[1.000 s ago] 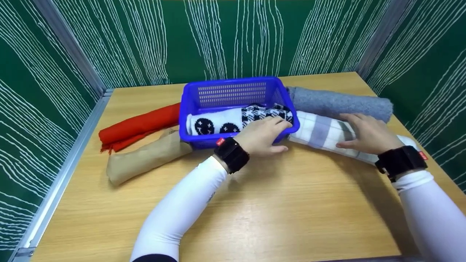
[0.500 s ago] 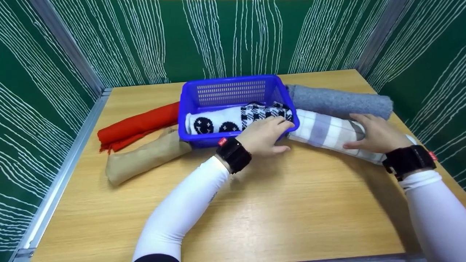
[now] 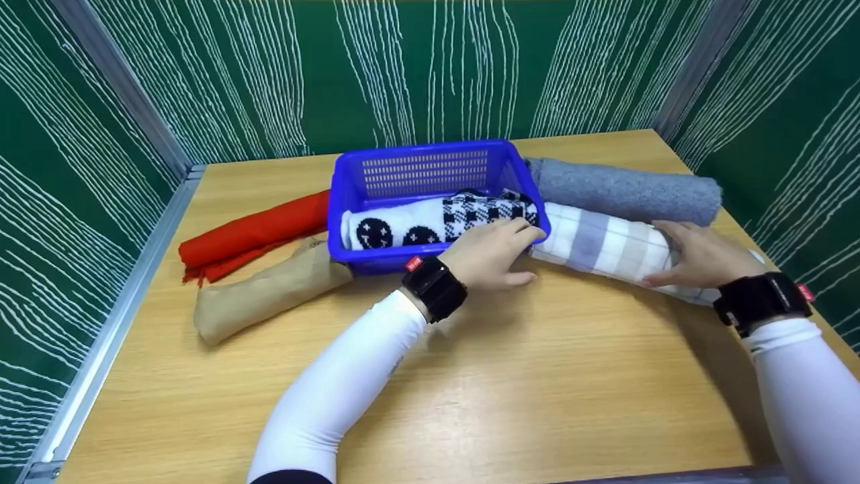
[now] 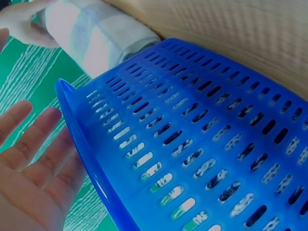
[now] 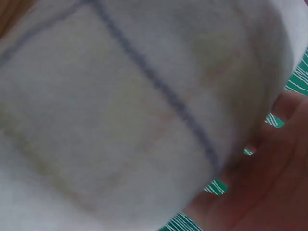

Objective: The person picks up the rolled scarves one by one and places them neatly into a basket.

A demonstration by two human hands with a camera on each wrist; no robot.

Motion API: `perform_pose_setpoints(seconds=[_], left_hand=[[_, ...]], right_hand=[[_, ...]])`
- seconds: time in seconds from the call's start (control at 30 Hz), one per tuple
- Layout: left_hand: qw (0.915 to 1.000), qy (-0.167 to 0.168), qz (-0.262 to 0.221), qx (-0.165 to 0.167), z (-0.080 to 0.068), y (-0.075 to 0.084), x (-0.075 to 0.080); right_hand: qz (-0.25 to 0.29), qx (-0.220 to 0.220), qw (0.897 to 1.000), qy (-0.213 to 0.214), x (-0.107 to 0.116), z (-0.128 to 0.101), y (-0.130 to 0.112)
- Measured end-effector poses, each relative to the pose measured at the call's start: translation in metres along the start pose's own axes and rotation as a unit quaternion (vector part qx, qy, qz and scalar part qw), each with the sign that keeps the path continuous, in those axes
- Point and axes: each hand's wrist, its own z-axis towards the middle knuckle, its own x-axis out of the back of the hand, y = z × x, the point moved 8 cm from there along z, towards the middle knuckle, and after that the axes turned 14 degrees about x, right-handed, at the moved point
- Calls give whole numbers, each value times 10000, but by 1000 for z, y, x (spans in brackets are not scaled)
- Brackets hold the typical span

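Observation:
A blue plastic basket [image 3: 440, 254] stands on the table with a rolled knit scarf [image 3: 410, 222] in black and white along its near side. My left hand [image 3: 487, 252] lies over the basket's near right corner. Its fingers are extended beside the rim in the left wrist view. To the right of the basket lies a rolled plaid scarf [image 3: 591, 243], white with grey and beige bands. My right hand [image 3: 705, 257] is over its right part, thumb on the near side and fingers at the far side. In the right wrist view the plaid roll hides the fingertips.
A rolled grey cloth [image 3: 625, 191] lies behind the plaid roll. Left of the basket are a red fringed roll [image 3: 259, 232] and a tan roll [image 3: 269, 292]. Green panels with white lines [image 3: 416, 74] enclose the wooden table [image 3: 504, 390] on three sides.
My right hand has moved to the right along the plaid scarf and then lowered towards it. My left hand stays at the basket corner. The rolls and the basket have not visibly moved.

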Motion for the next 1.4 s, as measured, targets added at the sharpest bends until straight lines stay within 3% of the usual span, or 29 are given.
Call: perform_pose_setpoints(seconds=[0.43, 1.4], left_hand=[[9999, -118, 44, 43, 4, 7, -5], [9992, 253, 177, -267, 18, 32, -7]], right_hand=[[178, 31, 9998, 52, -10, 4, 14], [371, 350, 9975, 480, -10, 8, 15]])
